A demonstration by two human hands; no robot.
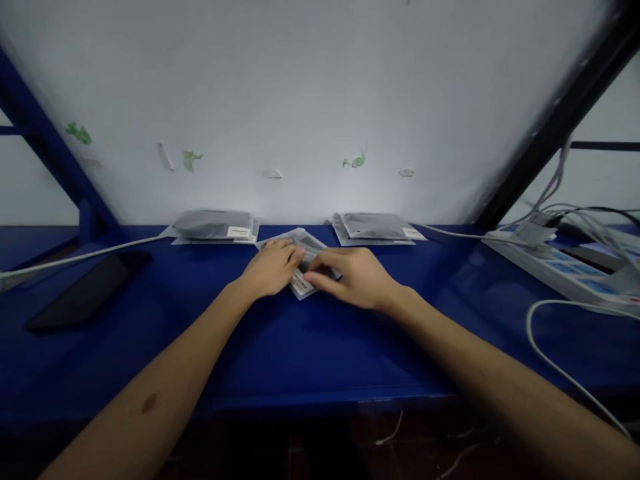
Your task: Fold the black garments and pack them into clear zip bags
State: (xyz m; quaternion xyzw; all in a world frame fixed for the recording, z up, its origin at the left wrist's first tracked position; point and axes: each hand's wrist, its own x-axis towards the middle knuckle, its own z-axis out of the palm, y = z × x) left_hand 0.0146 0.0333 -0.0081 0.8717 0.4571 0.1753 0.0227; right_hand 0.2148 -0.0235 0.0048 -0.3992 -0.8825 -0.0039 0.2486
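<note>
A small grey plastic pouch (pixel 306 241) with a white label lies on the blue table (pixel 310 353) in the middle. My left hand (pixel 273 267) rests on its left side with fingers curled over the pouch. My right hand (pixel 355 277) covers its right part, thumb and fingers pinching at the pouch's near edge. Both hands touch the same pouch, and much of it is hidden beneath them.
Two stacks of similar grey pouches lie against the white wall, one at left (pixel 214 225) and one at right (pixel 376 227). A black phone (pixel 90 290) lies at far left. A power strip (pixel 565 270) with white cables (pixel 555 363) occupies the right.
</note>
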